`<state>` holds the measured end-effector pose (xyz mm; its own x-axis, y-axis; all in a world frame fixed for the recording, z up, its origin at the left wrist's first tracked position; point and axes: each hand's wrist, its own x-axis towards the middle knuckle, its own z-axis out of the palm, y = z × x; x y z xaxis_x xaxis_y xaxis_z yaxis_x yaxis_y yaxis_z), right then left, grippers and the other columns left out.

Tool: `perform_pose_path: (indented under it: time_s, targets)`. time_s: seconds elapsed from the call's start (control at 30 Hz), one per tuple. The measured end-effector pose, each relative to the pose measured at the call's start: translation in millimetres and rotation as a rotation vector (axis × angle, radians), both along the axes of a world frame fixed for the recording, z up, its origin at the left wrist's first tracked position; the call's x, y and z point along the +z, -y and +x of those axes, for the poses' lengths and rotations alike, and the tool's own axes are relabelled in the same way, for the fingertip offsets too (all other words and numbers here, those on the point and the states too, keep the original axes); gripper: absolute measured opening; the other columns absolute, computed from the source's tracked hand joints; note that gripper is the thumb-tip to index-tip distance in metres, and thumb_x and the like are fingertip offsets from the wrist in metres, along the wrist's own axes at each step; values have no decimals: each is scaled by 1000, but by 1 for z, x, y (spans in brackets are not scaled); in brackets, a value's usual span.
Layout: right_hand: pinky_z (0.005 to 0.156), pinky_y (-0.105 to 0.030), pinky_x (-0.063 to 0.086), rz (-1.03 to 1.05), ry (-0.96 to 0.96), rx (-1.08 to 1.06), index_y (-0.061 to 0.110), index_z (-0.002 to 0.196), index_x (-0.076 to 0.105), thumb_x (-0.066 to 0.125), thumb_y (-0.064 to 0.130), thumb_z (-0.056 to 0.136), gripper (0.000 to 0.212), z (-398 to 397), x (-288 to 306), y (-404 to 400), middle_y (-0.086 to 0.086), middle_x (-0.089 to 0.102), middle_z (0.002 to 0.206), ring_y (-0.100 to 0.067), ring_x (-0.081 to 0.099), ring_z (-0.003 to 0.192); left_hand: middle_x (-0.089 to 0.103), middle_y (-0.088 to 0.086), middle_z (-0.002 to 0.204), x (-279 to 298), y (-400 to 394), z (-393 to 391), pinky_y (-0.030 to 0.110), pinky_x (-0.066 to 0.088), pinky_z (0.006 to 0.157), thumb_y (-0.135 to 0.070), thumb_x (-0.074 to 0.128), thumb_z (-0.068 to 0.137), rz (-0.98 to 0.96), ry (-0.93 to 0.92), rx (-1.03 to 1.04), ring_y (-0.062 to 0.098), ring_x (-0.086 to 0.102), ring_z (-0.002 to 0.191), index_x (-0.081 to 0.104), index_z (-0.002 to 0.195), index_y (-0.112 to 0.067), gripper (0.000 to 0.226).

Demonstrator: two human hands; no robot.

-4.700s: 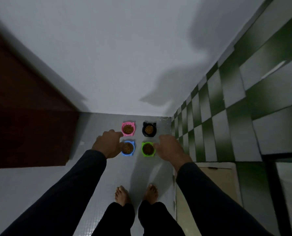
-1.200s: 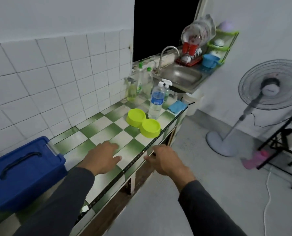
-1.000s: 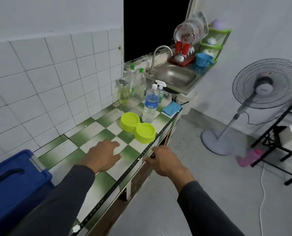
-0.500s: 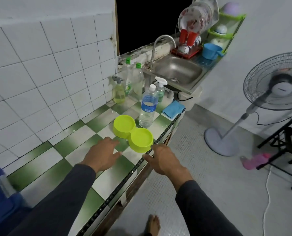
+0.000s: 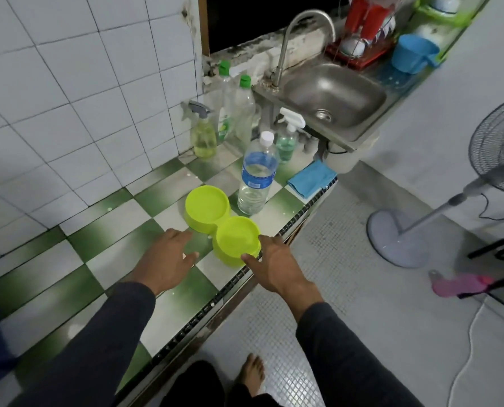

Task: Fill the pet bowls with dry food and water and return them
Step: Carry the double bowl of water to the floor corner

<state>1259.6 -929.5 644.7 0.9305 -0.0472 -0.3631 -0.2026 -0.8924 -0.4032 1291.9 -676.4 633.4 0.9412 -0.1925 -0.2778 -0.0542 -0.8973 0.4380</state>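
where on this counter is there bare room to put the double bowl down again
Bare tiles lie between the wall tiles and the green double bowl, around the left hand. It is crowded at the far end: water bottle, spray bottles and blue cloth before the sink.

I stand at a green-and-white checked counter (image 5: pixel 121 230) under a white tiled wall (image 5: pixel 68 92). Beyond it, a steel sink (image 5: pixel 337 96) with a curved tap (image 5: pixel 291 39) sits below a dark window (image 5: pixel 262 16). A fan (image 5: pixel 438 212) stands on the grey floor (image 5: pixel 362 289).
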Motion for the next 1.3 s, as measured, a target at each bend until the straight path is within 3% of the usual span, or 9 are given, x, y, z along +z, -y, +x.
perform_pose_path:
  time_s: [0.2, 0.7, 1.1, 1.3]
  targets:
    - [110, -45, 40, 67, -73, -74, 11, 152, 33, 56, 56, 95, 76, 28, -18, -5, -20, 41, 144, -38, 40, 134, 47, 11, 144, -21, -6, 29, 46, 45, 110, -35, 65, 98, -8, -30, 19, 32, 53, 130, 49, 150, -15, 57]
    - [111, -45, 37, 170, -166, -392, 3, 154, 21, 59, 50, 96, 84, 70, -61, -27, -26, 31, 150, -43, 39, 135, 39, 16, 155, -44, -16, 106, 50, 38, 115, -33, 58, 103, -85, -58, 41, 36, 40, 143, 34, 157, -11, 63]
    - [107, -44, 39, 254, -229, -539, -2, 148, 28, 58, 45, 97, 75, 80, -89, -25, -27, 32, 146, -45, 43, 129, 47, 22, 142, -70, -9, 150, 51, 45, 107, -20, 51, 106, -183, -99, 211, 43, 51, 128, 41, 151, -13, 47]
    - [107, -46, 42, 270, -231, -587, 0, 145, 36, 52, 44, 101, 64, 86, -95, -21, -27, 33, 142, -45, 48, 121, 47, 24, 147, -82, -6, 170, 47, 39, 111, -16, 46, 108, -190, -130, 209, 42, 49, 134, 39, 153, -6, 47]
